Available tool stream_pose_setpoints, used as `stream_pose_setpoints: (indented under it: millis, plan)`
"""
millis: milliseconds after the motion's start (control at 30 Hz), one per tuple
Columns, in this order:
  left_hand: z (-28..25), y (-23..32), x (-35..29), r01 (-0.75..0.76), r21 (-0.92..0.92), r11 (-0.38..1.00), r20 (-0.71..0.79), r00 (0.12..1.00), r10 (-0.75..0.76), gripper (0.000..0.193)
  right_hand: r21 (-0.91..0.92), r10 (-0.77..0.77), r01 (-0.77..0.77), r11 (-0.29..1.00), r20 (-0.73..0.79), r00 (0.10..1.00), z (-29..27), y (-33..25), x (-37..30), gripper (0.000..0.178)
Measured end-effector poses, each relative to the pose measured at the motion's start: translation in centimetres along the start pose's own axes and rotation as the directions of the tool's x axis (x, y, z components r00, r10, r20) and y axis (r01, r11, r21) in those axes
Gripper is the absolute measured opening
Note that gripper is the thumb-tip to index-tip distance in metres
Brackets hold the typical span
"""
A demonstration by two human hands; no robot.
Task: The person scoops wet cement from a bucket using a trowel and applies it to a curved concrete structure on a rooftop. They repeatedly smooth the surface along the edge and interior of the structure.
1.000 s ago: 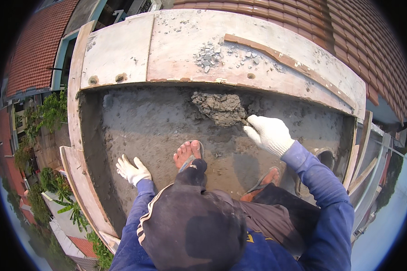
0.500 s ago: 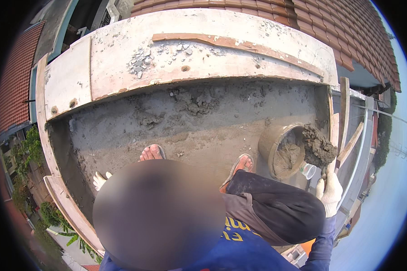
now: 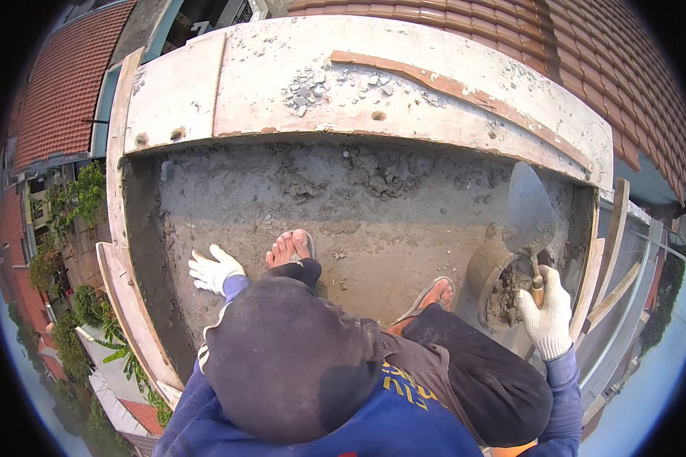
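My right hand (image 3: 549, 314), in a white knitted glove, is closed round the handle of a pointed trowel (image 3: 529, 204). The grey blade points away from me, with wet mortar smeared near its handle end and no lump on it. Below and left of the blade stands a mud-coloured bucket (image 3: 481, 263), its mouth partly covered by the trowel. Grey mortar (image 3: 504, 302) shows inside. My left hand (image 3: 216, 269), also gloved, has its fingers spread above the cement floor left of my feet and holds nothing. Whether it touches the floor, I cannot tell.
A low wall with a pale board top (image 3: 282, 114) runs along the far side, carrying rubble (image 3: 306, 90) and a long wooden strip (image 3: 465, 99). Rough mortar (image 3: 389, 179) lies along its foot. Boards (image 3: 133, 305) edge the left side; timbers (image 3: 610, 236) stand at right.
The mortar lump on the trowel is gone, and the blade has swung up and away from me. My left hand has come fully into sight, fingers spread. The view has shifted.
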State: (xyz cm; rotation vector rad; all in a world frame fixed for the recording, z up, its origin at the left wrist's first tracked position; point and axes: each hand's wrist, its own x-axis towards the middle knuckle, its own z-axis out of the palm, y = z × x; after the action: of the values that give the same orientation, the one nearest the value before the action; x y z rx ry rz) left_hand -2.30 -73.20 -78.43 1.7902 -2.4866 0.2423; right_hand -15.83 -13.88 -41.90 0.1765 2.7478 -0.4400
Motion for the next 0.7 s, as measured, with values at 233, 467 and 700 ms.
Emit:
stream_pose_setpoints:
  millis: [233,467,700]
  plan:
    - [-2.2,-0.6,0.8,0.018,0.037,0.999,0.147,0.989,-0.023,0.074,0.188,-0.433,0.424,0.886,0.664,0.610,16.0,-16.7,10.8,0.038]
    - [-2.4,-0.2,0.5,0.024,-0.021,0.999,0.126,0.992,-0.021,0.072,0.587,-0.321,-0.467,0.661,0.784,0.531,30.1,-24.1,11.5,0.034]
    - [-1.6,-0.8,0.3,0.030,0.009,1.000,0.117,0.993,-0.031,0.072,0.547,-0.059,-0.603,0.580,0.767,0.639,26.0,-9.3,11.6,0.035]
